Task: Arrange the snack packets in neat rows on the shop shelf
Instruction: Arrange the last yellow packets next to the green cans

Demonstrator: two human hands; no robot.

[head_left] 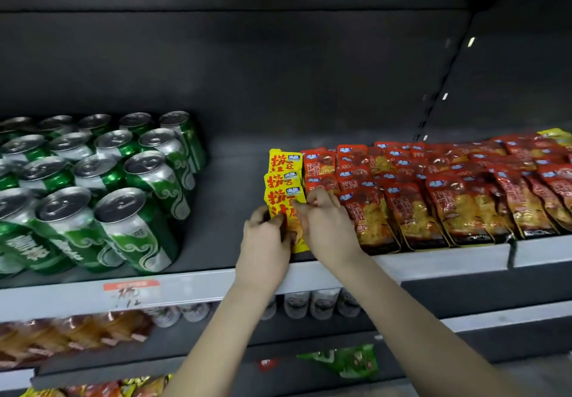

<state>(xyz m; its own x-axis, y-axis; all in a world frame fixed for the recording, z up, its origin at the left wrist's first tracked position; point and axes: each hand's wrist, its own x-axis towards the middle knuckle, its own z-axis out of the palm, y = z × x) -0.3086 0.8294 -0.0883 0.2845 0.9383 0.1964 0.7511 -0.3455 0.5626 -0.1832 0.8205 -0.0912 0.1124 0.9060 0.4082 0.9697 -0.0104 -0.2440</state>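
Three yellow snack packets lie overlapped in a column on the dark shelf (229, 198). The front yellow packet (283, 203) is held from both sides. My left hand (266, 238) grips its left edge with curled fingers, and my right hand (325, 226) pinches its right side near the top. Two more yellow packets (284, 167) lie behind it. Rows of red snack packets (433, 186) fill the shelf to the right, overlapping toward the front edge.
Green drink cans (93, 180) stand in rows on the shelf's left part. A bare strip of shelf separates them from the packets. A price tag (131, 291) hangs on the grey front rail. Lower shelves hold cans (309, 303) and other packets (349, 359).
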